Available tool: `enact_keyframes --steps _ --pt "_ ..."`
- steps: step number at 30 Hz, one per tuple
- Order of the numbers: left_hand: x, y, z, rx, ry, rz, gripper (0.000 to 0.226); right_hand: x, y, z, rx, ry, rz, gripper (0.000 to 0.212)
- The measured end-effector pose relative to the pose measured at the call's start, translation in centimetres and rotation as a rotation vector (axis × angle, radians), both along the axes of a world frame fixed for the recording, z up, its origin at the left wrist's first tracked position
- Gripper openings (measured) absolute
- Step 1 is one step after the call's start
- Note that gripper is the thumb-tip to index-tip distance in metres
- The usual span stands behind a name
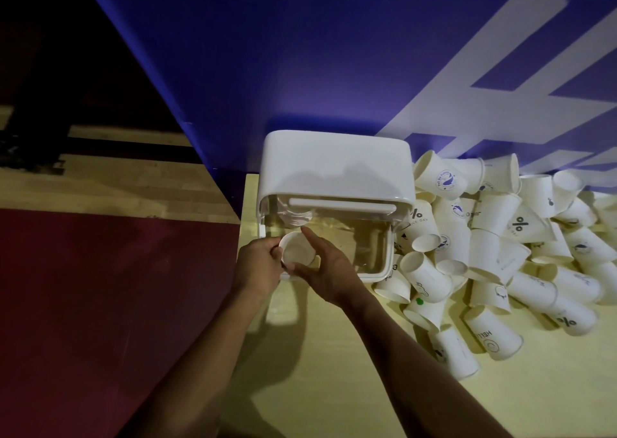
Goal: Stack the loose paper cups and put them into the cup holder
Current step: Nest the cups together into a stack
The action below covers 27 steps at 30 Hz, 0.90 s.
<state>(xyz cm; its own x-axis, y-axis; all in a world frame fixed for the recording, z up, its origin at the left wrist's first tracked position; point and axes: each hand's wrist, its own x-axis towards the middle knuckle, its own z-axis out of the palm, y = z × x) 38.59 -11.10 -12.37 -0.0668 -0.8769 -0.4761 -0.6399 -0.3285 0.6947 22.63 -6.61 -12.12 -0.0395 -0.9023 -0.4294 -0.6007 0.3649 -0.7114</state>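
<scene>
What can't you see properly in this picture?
Head view:
- Held cup: sides covered by left hand and right hand; nested count unknown.
- Cup pile: cut off at right edge.
- Cup holder: inside dim, glare on clear front.

hands: two, my left hand (258, 267) and my right hand (329, 270), both on the same thing
cup (297, 249) in my grip: one rim shows; whether more are nested under it i cannot tell
cup holder (334, 167): one, white with a clear front
loose cups (500, 237): one heap beside the holder on my right, well over twenty; they overlap too much for an exact count
cups marked with a percent sign: three that i can make out
cups with a green dot: one
table (334, 387): one
</scene>
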Motion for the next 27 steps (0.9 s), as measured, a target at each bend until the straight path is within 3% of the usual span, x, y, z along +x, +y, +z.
enact_keyframes --steps 10,16,20,27 --pt "-0.5 1.0 1.9 -0.083 -0.019 0.013 0.027 -0.3 0.6 0.6 -0.026 -0.002 0.012 0.092" --pt "-1.7 3.6 6.2 -0.307 -0.172 0.051 0.025 -3.9 5.6 3.9 -0.165 0.047 -0.224 0.068" --pt "-7.6 6.8 8.4 -0.285 -0.028 -0.162 0.03 -9.4 11.1 5.8 -0.197 0.073 -0.383 0.039" --pt "-22.2 9.6 10.2 -0.313 0.028 -0.5 0.039 -20.3 18.8 7.0 -0.149 0.111 -0.663 0.027"
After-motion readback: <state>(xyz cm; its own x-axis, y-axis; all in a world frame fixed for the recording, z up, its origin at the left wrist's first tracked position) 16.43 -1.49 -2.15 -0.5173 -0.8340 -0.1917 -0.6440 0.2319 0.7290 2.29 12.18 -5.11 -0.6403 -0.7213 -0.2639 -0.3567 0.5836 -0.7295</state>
